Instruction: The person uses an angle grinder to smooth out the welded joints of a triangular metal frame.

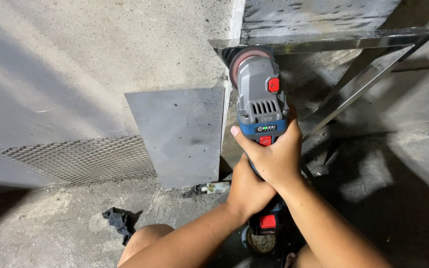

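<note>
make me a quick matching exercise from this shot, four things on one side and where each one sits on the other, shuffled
Things:
1. angle grinder
2. mesh sheet
3. dark rag
4. flat metal plate

Places:
A. crumpled on the floor by the person's knee
B. leaning upright against the wall, right of the mesh
C. gripped in both the left hand and right hand, disc at the shiny metal frame
D. low along the wall at far left

Pairs: 1-C, 2-D, 3-A, 4-B

grey metal sheet (182, 136) leaning on wall | mesh panel (83, 159) beside it | dark rag (117, 221) on floor
</note>
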